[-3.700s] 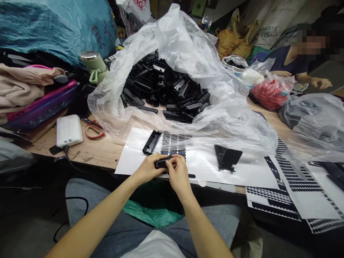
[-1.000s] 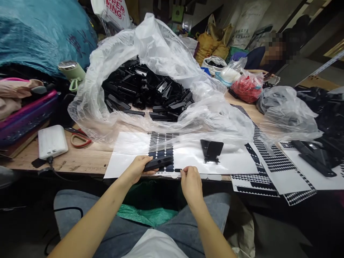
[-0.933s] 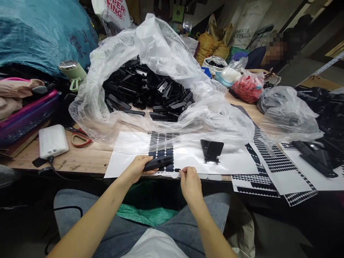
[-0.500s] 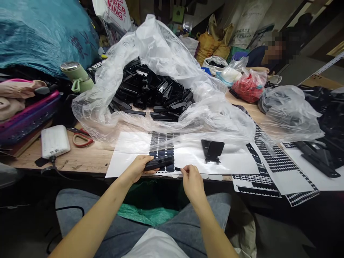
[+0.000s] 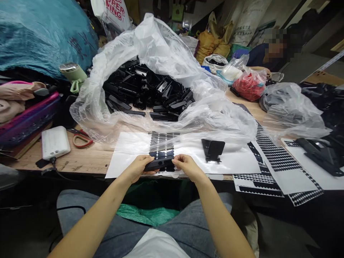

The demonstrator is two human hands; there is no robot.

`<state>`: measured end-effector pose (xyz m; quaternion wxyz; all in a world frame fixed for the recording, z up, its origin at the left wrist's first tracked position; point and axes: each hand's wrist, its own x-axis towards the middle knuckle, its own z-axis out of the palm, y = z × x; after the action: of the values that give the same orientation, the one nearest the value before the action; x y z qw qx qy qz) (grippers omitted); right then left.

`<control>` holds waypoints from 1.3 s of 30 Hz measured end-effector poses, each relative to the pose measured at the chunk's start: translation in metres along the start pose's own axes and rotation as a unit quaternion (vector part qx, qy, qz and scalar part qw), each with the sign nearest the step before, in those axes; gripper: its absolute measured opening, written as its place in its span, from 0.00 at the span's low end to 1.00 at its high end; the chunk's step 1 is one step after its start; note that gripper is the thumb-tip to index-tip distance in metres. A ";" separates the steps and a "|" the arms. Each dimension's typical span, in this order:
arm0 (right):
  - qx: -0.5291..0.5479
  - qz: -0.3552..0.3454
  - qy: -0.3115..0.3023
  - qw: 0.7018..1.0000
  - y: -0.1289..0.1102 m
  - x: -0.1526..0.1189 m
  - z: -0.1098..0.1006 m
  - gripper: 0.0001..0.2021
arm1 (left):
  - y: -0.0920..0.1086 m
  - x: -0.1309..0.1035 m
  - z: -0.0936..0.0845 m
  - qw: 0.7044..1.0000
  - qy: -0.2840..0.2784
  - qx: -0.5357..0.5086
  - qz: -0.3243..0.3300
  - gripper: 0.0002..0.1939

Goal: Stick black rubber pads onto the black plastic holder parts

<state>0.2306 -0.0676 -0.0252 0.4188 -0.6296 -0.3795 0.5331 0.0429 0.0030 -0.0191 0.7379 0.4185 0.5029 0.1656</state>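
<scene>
Losing sight of part of the left hand (image 5: 136, 168) beneath the black part (image 5: 159, 163), and of some dark sticker rows (image 5: 161, 144) behind that part; at 12 o'clock, seeing the farther rows only dimly through the clear plastic bag (image 5: 158, 37). Not making out anything thin between the fingertips of the right hand (image 5: 188, 167). Cutting off the left arm (image 5: 99, 211) at 7 o'clock and the right arm (image 5: 221, 211) at 5, at the lower edge.

Clamping the part's 9 o'clock end in the left fingers, thumb above. Meeting its 3 o'clock end with the right thumb and forefinger; not telling whether pinching it or merely resting against it. Lying crosswise between both hands, over the white sheet (image 5: 122, 157) on the worktop (image 5: 80, 157); not telling whether touching the paper.

Pointing the left hand towards 2 o'clock, the right towards 10.
</scene>
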 end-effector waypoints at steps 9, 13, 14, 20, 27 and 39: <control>-0.048 -0.005 0.011 0.999 0.001 0.003 0.001 0.11 | -0.004 0.003 -0.003 1.000 -0.007 -0.001 0.007 0.12; -0.083 -0.026 0.028 0.996 0.007 0.005 0.002 0.10 | -0.005 0.003 -0.004 1.000 -0.013 0.001 0.012 0.13; -0.093 -0.031 0.034 0.995 0.008 0.005 0.003 0.10 | -0.005 0.003 -0.004 1.000 -0.014 0.001 0.013 0.13; -0.136 -0.046 0.059 0.988 0.009 0.005 0.005 0.09 | -0.003 0.000 -0.002 1.000 -0.007 -0.002 0.009 0.13; -0.158 -0.046 0.076 0.983 0.005 0.002 0.009 0.08 | -0.004 0.003 -0.002 1.000 -0.007 -0.001 0.013 0.13; 0.077 -0.035 -0.064 0.994 -0.004 -0.036 0.016 0.16 | 0.041 0.008 -0.017 0.958 0.007 0.209 0.198 0.16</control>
<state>0.2091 -0.0972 -0.0103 0.4594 -0.5462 -0.3855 0.5848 0.0388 0.0403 0.0056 0.5826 0.6536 0.4387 0.2023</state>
